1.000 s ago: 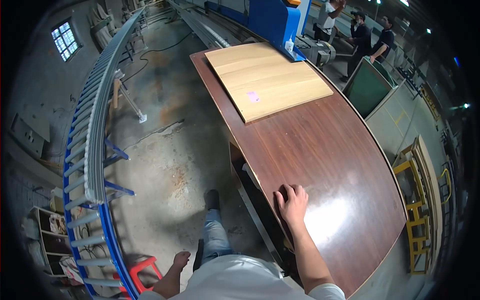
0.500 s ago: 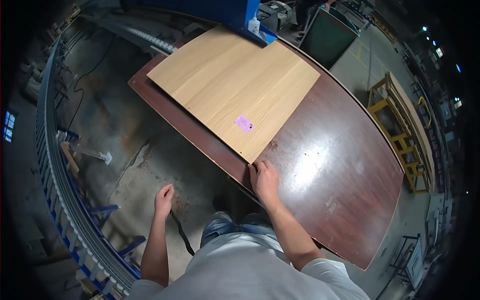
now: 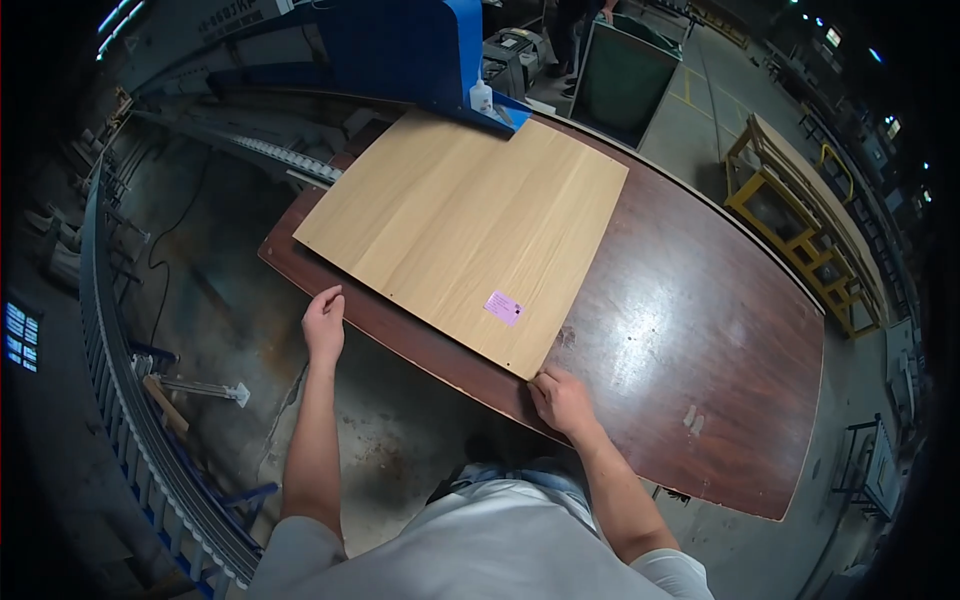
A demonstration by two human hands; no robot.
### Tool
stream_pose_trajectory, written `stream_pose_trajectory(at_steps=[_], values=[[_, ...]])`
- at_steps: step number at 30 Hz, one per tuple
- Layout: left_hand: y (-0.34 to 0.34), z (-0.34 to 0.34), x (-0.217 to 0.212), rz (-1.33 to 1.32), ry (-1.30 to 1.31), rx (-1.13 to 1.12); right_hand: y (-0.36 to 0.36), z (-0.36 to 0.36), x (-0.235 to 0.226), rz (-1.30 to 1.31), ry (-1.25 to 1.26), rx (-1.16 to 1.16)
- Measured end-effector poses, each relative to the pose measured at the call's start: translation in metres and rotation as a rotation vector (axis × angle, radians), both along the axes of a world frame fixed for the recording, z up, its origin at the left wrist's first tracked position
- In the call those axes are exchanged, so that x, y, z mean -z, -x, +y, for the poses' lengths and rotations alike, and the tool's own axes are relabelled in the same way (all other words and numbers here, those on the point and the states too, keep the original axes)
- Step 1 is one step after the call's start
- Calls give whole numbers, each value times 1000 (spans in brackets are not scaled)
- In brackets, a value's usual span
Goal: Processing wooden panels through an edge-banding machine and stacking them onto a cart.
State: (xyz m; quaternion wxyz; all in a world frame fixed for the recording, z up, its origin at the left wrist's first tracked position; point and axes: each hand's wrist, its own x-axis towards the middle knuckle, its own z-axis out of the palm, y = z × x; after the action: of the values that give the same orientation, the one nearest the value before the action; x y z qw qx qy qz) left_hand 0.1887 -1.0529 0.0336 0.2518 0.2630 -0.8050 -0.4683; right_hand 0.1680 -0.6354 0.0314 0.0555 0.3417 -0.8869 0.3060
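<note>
A flat wood-grain panel (image 3: 470,220) with a pink label (image 3: 503,308) lies on a dark reddish-brown table (image 3: 690,330). Small dark holes run along the panel's near edge. My right hand (image 3: 563,400) is at its near right corner, thumb and fingers closed on it. My left hand (image 3: 324,322) hovers by the table's near left edge, short of the panel. Its fingers are curled together, and nothing shows in them.
A blue machine housing (image 3: 430,60) stands over the panel's far edge, with a white bottle (image 3: 481,97) on its ledge. A roller conveyor (image 3: 130,400) curves along the left. Beyond the table are a green bin (image 3: 620,85), a yellow frame (image 3: 780,230) and another person (image 3: 566,40).
My left hand has risen from low over the floor to near the table's left edge. My right hand stays at the panel's corner. The view has tilted up.
</note>
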Motion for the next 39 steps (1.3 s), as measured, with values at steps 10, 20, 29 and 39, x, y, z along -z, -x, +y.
stream_pose_trajectory(at_steps=[10,20,29,39], values=[[94,-92,-5,-227,495,-61,-60,-31,-26,-186,-60,-372],[152,-169,4,-458,325,53,-30,-1,-9,-372,196,473],[151,-168,29,-382,328,112,56,-36,-8,-479,181,769],[91,-61,-8,-540,411,-39,67,-4,2,-452,395,1081]])
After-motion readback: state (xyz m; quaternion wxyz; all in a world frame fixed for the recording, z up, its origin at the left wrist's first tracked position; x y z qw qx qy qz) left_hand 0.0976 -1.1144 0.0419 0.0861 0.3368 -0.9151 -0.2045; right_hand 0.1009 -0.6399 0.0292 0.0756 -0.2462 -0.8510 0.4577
